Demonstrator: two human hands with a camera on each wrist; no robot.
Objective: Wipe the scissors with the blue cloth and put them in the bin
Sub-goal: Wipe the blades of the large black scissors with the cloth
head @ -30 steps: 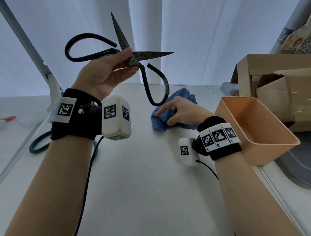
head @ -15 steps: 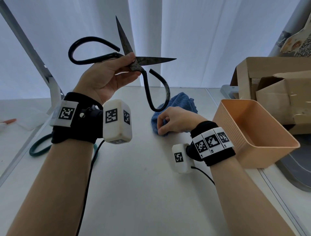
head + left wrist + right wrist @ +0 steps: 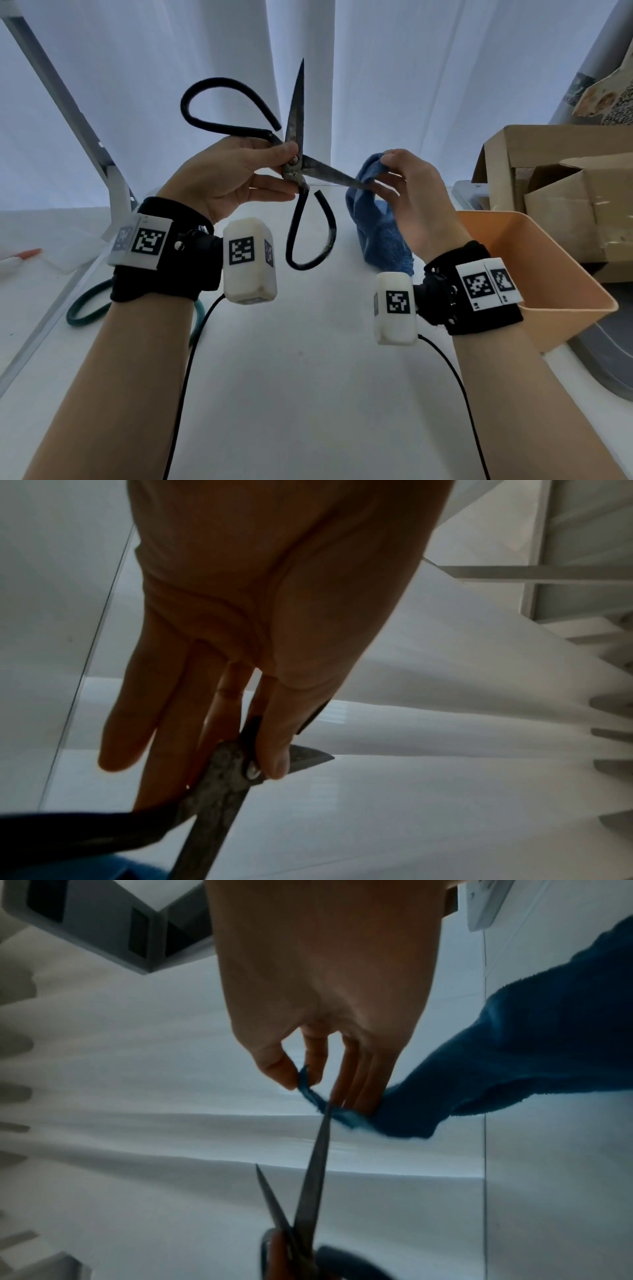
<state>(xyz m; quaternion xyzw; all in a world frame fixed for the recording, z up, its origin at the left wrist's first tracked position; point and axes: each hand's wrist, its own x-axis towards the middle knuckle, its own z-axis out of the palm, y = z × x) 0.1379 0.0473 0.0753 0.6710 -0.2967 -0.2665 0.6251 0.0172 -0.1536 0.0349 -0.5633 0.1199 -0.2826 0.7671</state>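
Large old scissors (image 3: 297,137) with black loop handles and rusty blades are held up over the table, blades spread wide. My left hand (image 3: 236,174) pinches them at the pivot (image 3: 251,771) between thumb and fingers. My right hand (image 3: 407,192) holds the blue cloth (image 3: 380,222) lifted off the table, its top edge pinched between thumb and fingers at the tip of the lower blade (image 3: 315,1164). The cloth (image 3: 514,1056) hangs down from that hand. The peach plastic bin (image 3: 555,260) stands at the right, with nothing seen inside.
Open cardboard boxes (image 3: 555,178) stand behind the bin. A green cable loop (image 3: 85,308) lies at the left by a white metal post (image 3: 68,102). An orange-tipped pen (image 3: 20,257) lies far left. Black wrist cables trail over the white table (image 3: 308,377).
My right hand has lifted the blue cloth off the table up to the lower blade tip. The left hand turned the scissors a little, bringing that blade down toward the cloth.
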